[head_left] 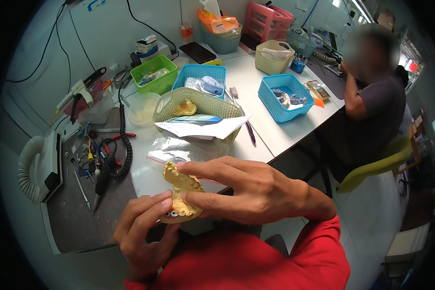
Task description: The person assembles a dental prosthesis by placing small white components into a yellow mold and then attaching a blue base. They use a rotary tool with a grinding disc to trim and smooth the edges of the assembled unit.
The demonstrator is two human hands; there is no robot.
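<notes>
A yellow plaster dental model [183,182] is held between my two hands, above the near edge of the table. Pale teeth [171,213] with dark outlines stand out on its lower side. My left hand [142,229] grips the lower left of the model, with fingertips on its top and the thumb beneath. My right hand [251,188] reaches over from the right, one fingertip on the upper end and another finger against the middle. Part of the model is hidden by the fingers. Just beyond it lies a clear plastic bag [183,149] with a red edge.
A beige basket [162,108] holds papers and another yellow model [185,108]. Blue baskets [275,113] and a green basket [152,67] stand farther back. At left are a handpiece [101,181] with coiled cord, scattered tools and a white hose [29,162]. A person [377,92] sits at right.
</notes>
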